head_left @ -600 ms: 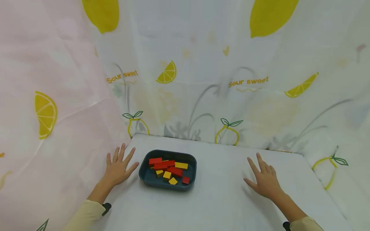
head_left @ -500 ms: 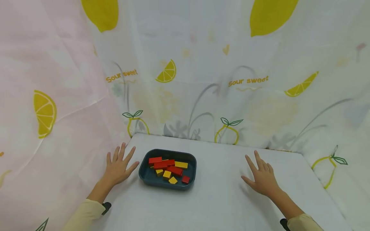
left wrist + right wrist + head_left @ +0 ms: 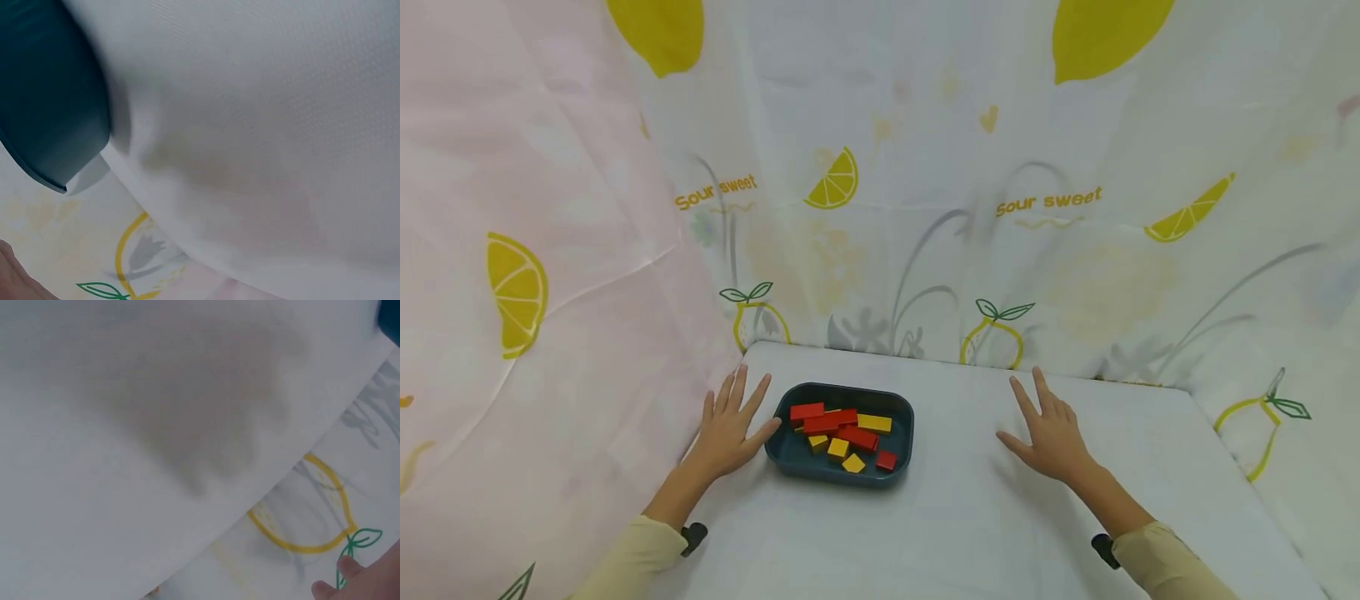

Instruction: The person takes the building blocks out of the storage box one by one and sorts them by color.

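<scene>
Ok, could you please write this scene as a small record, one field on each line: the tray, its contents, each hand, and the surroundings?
Tray: dark blue, rounded corners, standing on the white table
Contents: red blocks and yellow blocks, long and short, some overlapping
Left hand: fingers spread, holding nothing, at the tray's left end; contact unclear
Right hand: fingers spread, holding nothing, over the table right of the tray
Backdrop: lemon-print cloth reading "Sour sweet"
</scene>
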A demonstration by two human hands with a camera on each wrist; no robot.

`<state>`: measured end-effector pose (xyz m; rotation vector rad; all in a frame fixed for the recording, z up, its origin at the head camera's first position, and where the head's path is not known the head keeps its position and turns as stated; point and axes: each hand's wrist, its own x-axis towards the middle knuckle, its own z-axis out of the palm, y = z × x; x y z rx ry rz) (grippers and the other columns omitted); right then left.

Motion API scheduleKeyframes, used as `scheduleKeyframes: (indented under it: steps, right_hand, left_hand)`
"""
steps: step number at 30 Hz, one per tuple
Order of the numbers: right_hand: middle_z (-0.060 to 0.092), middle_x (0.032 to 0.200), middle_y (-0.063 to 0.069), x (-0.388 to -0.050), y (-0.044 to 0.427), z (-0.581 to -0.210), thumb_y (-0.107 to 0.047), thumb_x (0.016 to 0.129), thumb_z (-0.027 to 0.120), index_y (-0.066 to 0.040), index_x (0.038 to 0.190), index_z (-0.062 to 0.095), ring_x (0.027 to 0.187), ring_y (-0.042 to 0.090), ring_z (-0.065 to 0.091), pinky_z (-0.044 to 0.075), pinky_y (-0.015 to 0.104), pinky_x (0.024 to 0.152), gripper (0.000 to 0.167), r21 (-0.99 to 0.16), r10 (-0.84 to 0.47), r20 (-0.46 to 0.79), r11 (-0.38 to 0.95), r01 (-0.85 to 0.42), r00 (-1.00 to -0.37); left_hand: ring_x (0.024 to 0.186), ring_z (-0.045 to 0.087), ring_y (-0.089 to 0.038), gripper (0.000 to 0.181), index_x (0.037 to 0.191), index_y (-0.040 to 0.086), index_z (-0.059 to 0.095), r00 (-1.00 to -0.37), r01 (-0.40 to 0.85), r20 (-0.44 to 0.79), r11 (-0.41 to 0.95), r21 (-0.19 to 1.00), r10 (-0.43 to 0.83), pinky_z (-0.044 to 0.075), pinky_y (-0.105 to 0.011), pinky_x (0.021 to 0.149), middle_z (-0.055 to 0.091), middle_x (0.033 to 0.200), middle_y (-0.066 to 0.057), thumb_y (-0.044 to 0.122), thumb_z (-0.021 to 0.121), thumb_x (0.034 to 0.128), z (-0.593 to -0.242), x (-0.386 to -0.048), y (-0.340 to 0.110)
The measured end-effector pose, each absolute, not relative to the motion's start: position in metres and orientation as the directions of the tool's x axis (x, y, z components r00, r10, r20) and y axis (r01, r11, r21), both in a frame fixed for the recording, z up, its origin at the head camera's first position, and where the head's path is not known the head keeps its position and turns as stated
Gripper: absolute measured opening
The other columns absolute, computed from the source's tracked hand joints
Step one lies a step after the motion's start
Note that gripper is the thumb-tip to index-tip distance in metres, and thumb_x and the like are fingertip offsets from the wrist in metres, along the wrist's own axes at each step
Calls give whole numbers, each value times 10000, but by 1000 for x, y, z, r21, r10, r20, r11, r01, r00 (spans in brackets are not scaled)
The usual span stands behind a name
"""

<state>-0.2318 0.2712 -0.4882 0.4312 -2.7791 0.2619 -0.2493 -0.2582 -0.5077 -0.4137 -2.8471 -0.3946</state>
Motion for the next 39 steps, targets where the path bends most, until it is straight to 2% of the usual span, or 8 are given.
scheduleKeyframes:
  steps: [7,13,19,25,31,39]
  right_hand:
    - [84,1617,286,-236,260,-490,-437,859,728,-116,1575,224,1257,568,448,382,726,971,932,-186,-262,337,923,-336,-904]
    - [123,1601,310,-239,247,-481,-406,850,745,-112,1576,216,1237,572,471,415,725,938,945,-212,-254,380,912,-350,-890]
    - [116,1606,300,-241,231,-482,-411,849,749,-90,1570,230,1228,568,488,432,720,926,945,-256,-266,386,889,-379,-883]
    - [99,1623,265,-246,218,-478,-412,863,736,-113,1574,228,1263,483,513,419,723,950,924,-311,-258,381,869,-386,-888]
    - [51,1643,224,-251,208,-468,-436,882,712,-153,1588,192,1318,432,483,382,721,1007,921,-361,-256,350,851,-382,-901]
    - [10,1659,177,-257,189,-461,-454,899,687,-176,1593,172,1374,449,413,411,672,1028,908,-427,-266,314,818,-386,-911]
  left_hand:
    - [1493,55,-455,824,1595,263,178,-930,319,264,919,232,256,58,-744,1132,11,1663,-192,599,530,930,-509,-244,-251]
    - [1492,80,-453,869,1597,309,141,-918,353,273,906,233,287,65,-729,1142,20,1666,-176,631,554,904,-518,-245,-243]
    - [1476,138,-473,874,1589,253,209,-933,333,235,903,273,273,106,-741,1131,68,1654,-210,607,593,889,-535,-241,-241]
    - [1464,187,-487,882,1586,203,227,-936,337,212,884,323,280,182,-751,1109,104,1645,-229,591,604,890,-542,-239,-232]
    - [1460,209,-492,960,1593,208,198,-925,365,226,875,317,304,209,-746,1104,121,1645,-220,624,640,849,-538,-241,-226]
    - [1448,298,-456,972,1598,180,167,-931,364,163,799,478,327,333,-683,1086,120,1653,-195,604,643,865,-541,-244,-225]
